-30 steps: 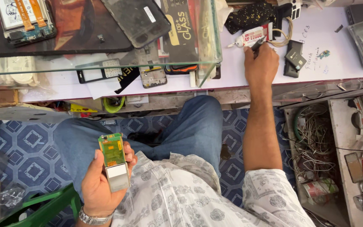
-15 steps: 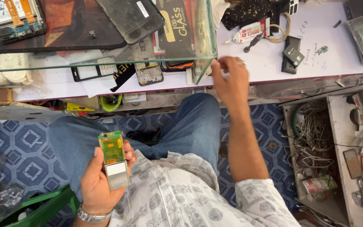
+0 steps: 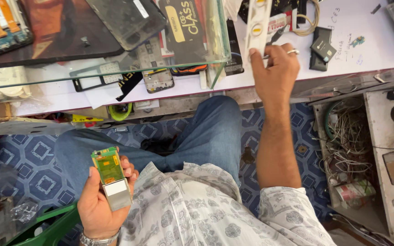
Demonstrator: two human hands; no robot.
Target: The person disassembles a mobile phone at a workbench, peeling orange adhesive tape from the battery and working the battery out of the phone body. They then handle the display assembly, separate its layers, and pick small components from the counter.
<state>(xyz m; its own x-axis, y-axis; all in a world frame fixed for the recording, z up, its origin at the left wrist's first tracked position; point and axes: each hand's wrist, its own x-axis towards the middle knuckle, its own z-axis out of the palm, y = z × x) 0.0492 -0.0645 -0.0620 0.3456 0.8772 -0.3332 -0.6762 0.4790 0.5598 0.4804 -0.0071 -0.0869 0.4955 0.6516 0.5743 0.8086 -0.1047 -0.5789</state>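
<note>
My left hand [image 3: 100, 200] holds a small phone part [image 3: 111, 176] upright over my lap: a green circuit board on top, a silvery block below. My right hand [image 3: 273, 67] is raised over the white worktop's [image 3: 356, 54] front edge. Its fingers pinch a thin metal tool [image 3: 267, 56], a short silver tip showing by the fingertips. A ring sits on one finger. A long white strip [image 3: 257, 27] with round yellow spots lies just behind the fingers, partly hidden.
A glass shelf [image 3: 115, 73] at left covers phone screens, frames and a dark packet. A black phone part [image 3: 321, 48] and a coiled cable [image 3: 307, 18] lie on the worktop. An open drawer [image 3: 356, 150] with tangled wires stands at right.
My right hand drew back from the far worktop toward its front edge with a thin tool between the fingers. The left hand kept the phone part still.
</note>
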